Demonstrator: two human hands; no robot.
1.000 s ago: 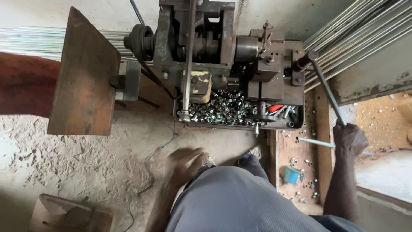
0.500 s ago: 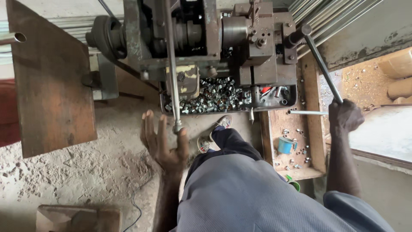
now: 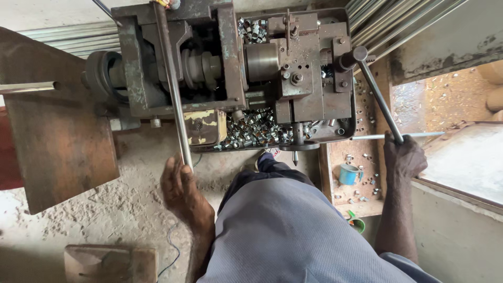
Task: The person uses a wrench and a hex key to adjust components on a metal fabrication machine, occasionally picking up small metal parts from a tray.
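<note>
A rusty metal-working machine point(image 3: 236, 78) stands in front of me on a sandy floor. My left hand point(image 3: 181, 186) is closed around the lower end of a long steel lever point(image 3: 172, 84) that runs up over the machine. My right hand point(image 3: 403, 157) grips the end of a dark handle lever point(image 3: 377, 94) fixed at the machine's right side. A tray point(image 3: 335, 137) under the machine holds several small shiny metal rings point(image 3: 257, 131). My legs in grey trousers point(image 3: 293, 230) fill the lower middle.
A rusty plate point(image 3: 57, 141) with a steel tube point(image 3: 26, 88) stands at the left. Long steel rods point(image 3: 398, 21) lie at the upper right. A wooden board point(image 3: 361, 173) beside my right hand carries a small blue cup point(image 3: 348, 174) and scattered rings. A wooden block point(image 3: 110, 263) lies at the lower left.
My left hand rose from beside my knee, opened, and has closed on the long lever's lower end. My right hand stays on the handle lever. The view has shifted closer to the machine.
</note>
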